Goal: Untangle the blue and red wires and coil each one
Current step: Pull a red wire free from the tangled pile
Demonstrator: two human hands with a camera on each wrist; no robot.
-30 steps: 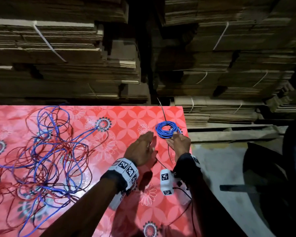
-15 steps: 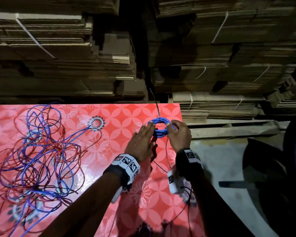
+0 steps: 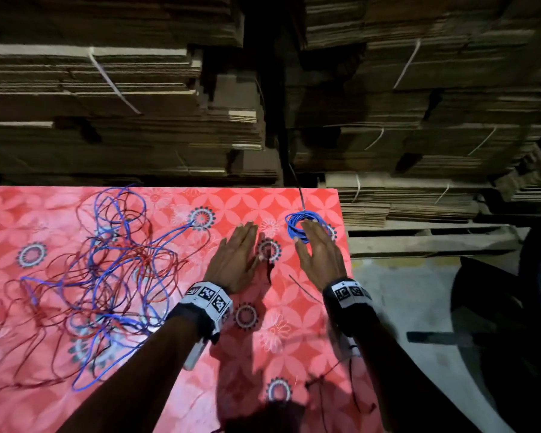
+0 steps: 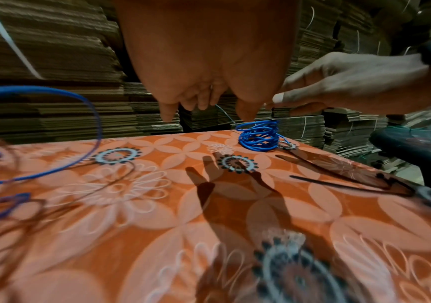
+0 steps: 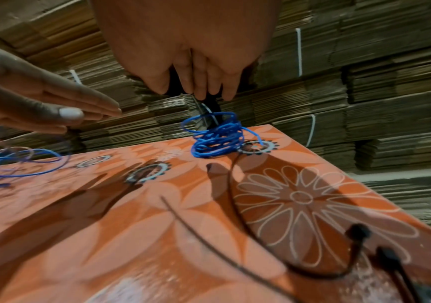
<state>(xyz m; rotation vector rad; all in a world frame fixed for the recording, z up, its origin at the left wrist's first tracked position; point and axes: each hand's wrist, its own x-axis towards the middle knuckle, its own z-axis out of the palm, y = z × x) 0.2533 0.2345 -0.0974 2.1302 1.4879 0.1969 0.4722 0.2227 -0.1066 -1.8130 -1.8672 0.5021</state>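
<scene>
Blue coil (image 3: 303,226) sits at the counter's (image 3: 294,339) far right corner, both hands (image 3: 236,260) (image 3: 320,257) loose, holding nothing. Next I'd tease one wire from the tangle (image 3: 100,270) slowly, no yanking.

1. The table (image 3: 278,307) is seen from above by the head view, facing forward and down.
2. The tabletop is skimmed from close and low by each wrist view.
3. The blue coil (image 3: 297,226) is shared by all three views.
</scene>
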